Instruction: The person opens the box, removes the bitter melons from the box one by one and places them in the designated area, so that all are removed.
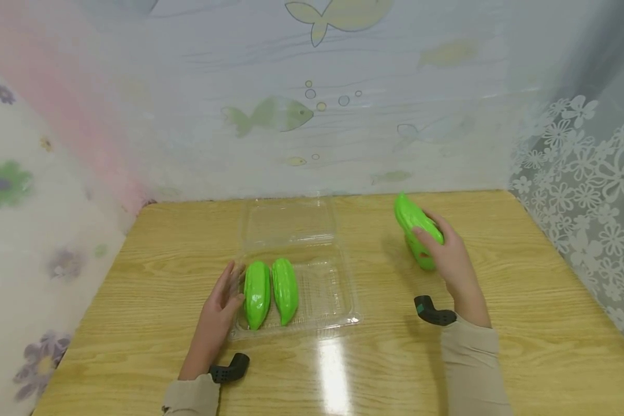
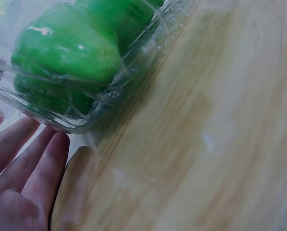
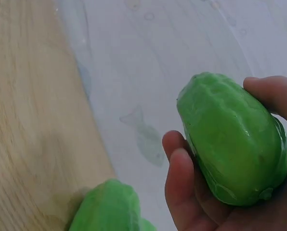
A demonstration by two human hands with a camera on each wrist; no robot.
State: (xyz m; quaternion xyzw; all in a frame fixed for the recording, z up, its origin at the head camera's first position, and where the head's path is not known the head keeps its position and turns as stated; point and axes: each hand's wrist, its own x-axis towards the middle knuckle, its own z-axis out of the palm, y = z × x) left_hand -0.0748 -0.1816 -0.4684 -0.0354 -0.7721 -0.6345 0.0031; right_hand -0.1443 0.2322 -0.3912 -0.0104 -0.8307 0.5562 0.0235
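My right hand [image 1: 453, 257] grips a glossy green toy vegetable [image 1: 416, 216], ridged and tapered like a bitter melon, above the right side of the table. In the right wrist view the thumb and fingers wrap round this toy vegetable [image 3: 232, 139]. Under it, on the table, lies another green toy vegetable [image 1: 425, 263], partly hidden. My left hand [image 1: 218, 312] rests at the left wall of a clear plastic clamshell box [image 1: 325, 289], fingers extended along its side. Side by side in the box's left half lie two more toy vegetables, one on the left [image 1: 257, 294] and one beside it [image 1: 285, 290].
The box's clear lid [image 1: 291, 222] lies folded back toward the wall. Wood-grain table [image 1: 385, 358] surrounds the box. Behind stands a fish-patterned curtain [image 1: 270, 115], with flower-patterned sheets [image 1: 47, 254] at the sides. Black camera mounts [image 1: 434, 312] sit on both wrists.
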